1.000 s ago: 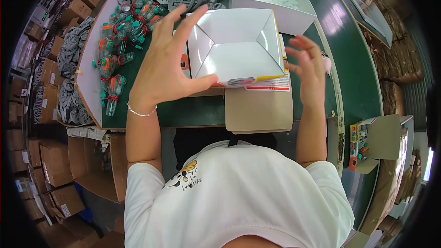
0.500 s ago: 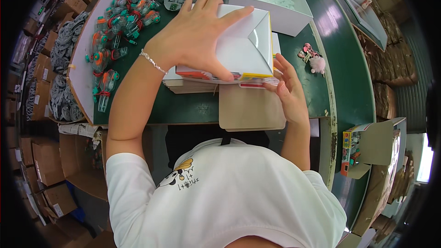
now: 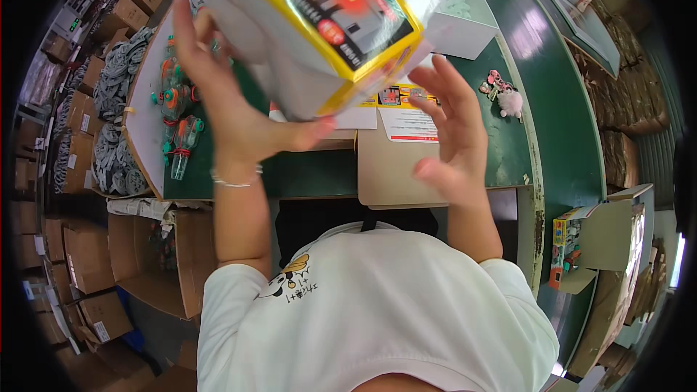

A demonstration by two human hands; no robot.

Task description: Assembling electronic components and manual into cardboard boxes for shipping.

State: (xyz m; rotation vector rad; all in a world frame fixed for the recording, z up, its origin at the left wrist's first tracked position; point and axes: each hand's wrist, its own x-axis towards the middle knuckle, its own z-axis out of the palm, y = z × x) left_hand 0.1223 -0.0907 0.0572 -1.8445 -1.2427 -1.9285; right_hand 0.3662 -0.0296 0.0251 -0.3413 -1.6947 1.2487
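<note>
A glossy printed box [image 3: 352,18], yellow and white with a picture panel, is raised and tilted above the table, blurred by motion. My left hand [image 3: 243,112] supports it at its left and lower side, thumb at the bottom edge and fingers spread along the side. Where exactly the fingers touch is partly smeared. My right hand [image 3: 461,131] stands to the right of the box, open, fingers apart and curved, with nothing in it. Below lie a flat tan cardboard sheet [image 3: 396,167] and a printed flattened carton [image 3: 410,125] on the green table.
Clear toy-like pieces with orange and teal parts [image 3: 178,101] are piled at the left of the table [image 3: 312,181]. A white open box [image 3: 465,29] stands at the back right. A pink fluffy keychain [image 3: 510,104] lies right. Another opened printed box [image 3: 573,239] sits far right.
The box has been lifted and turned, so a printed face now shows instead of its white top. My left hand has shifted left and down. My right hand is no longer beside the box's lower corner.
</note>
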